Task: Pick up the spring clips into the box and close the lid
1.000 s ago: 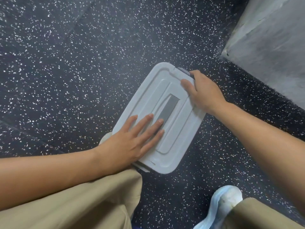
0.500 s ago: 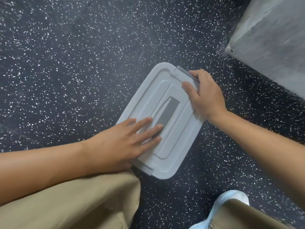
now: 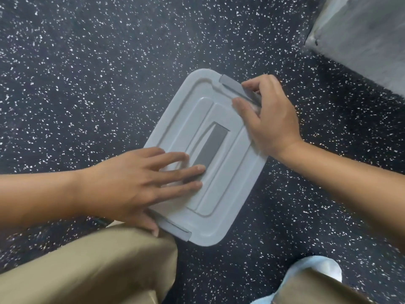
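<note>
A pale grey plastic box lies on the dark speckled floor with its lid (image 3: 230, 194) on top, a darker grey handle strip (image 3: 211, 148) recessed in the middle. My left hand (image 3: 140, 183) rests flat on the lid's near left part, fingers spread, thumb by the near grey latch (image 3: 175, 230). My right hand (image 3: 267, 117) is at the far edge, its fingers curled on the far grey latch (image 3: 232, 84). No spring clips are in view; the inside of the box is hidden.
A grey concrete block (image 3: 361, 40) stands at the upper right. My knees in tan trousers (image 3: 87, 266) and a light blue shoe (image 3: 311, 270) fill the bottom of the view.
My left hand slid back toward the near latch, still flat on the lid. My right hand's fingers closed more onto the far latch. The view moved slightly nearer.
</note>
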A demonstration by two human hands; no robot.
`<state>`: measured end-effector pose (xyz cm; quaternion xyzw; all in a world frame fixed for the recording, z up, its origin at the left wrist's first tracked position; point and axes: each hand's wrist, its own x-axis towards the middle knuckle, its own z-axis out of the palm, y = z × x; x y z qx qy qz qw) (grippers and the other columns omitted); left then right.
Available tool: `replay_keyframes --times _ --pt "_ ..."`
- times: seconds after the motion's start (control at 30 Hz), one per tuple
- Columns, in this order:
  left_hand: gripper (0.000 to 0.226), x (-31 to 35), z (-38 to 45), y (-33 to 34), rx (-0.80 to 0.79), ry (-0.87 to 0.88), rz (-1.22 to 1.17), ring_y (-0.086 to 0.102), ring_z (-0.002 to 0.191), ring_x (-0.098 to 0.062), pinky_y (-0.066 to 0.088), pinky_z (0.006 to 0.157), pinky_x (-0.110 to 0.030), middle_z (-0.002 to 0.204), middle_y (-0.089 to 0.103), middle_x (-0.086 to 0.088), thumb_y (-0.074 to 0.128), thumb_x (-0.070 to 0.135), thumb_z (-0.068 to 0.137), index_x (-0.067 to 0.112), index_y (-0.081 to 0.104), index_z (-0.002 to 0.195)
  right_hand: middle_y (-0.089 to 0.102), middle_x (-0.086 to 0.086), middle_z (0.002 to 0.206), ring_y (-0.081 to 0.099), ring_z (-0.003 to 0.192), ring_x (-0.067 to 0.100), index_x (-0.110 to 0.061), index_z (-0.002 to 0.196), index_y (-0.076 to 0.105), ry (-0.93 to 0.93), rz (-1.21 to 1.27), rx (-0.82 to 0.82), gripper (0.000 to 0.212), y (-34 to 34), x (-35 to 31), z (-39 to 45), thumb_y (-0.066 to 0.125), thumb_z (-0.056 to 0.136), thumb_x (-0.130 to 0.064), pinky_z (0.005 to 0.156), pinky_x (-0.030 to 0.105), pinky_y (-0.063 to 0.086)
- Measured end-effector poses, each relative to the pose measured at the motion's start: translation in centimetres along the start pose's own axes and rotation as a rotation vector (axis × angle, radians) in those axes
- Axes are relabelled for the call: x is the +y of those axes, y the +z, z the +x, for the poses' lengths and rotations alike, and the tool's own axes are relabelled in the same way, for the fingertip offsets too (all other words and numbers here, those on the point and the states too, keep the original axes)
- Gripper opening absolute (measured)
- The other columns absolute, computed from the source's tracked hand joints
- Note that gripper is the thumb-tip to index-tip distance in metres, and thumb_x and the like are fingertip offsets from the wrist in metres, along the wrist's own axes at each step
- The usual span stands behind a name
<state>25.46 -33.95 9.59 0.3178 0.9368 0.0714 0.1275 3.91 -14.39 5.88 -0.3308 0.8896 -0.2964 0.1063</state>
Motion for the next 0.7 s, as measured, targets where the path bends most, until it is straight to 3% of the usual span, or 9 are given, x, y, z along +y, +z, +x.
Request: replay_keyframes --times 0.23,0.43,0.6,0.7 --pt "0.077 -1.0 0.0 0.3 0.062 0.026 -0.092 0.046 0.139 -0.035 0.047 0.095 -0.048 0.16 0.035 -0.002 0.048 0.068 0.091 0.017 0.048 0.149 0.053 -0.012 0.106 0.058 0.1 0.016 -0.016 0.119 0.053 0.026 0.03 -0.044 0.032 -0.1 0.0 0.4 0.054 0.097 -0.039 0.074 0.034 0.045" --pt "0.048 -0.3 1.3 -0.4 0.13 -0.02 -0.159 0.059 0.123 -0.038 0.052 0.082 -0.047 0.149 0.052 -0.006 0.057 0.037 0.099 0.007 0.064 0.134 0.055 -0.012 0.11 0.056 0.101 0.015 -0.018 0.122 0.051 0.037 0.065 -0.123 0.029 -0.9 0.3 0.5 0.054 0.098 -0.034 0.075 0.033 0.041" --pt "0.025 1.9 2.9 -1.6 0.208 -0.117 -0.162 0.069 0.098 -0.036 0.054 0.072 -0.046 0.126 0.071 -0.008 0.061 0.018 0.096 0.001 0.077 0.102 0.054 -0.002 0.129 0.048 0.119 0.019 -0.02 0.137 0.042 0.058 -0.003 -0.277 0.041 -2.7 -0.6 -0.1 0.049 0.1 -0.037 0.095 0.041 0.045" --pt "0.025 2.3 3.5 -3.2 0.13 -0.194 -0.204 0.066 0.093 -0.033 0.051 0.069 -0.045 0.121 0.072 -0.004 0.054 0.019 0.098 0.006 0.075 0.094 0.04 0.003 0.151 0.036 0.137 0.023 -0.016 0.15 0.03 0.165 -0.09 -0.327 0.057 -4.7 -1.4 -2.2 0.046 0.101 -0.041 0.107 0.042 0.038"
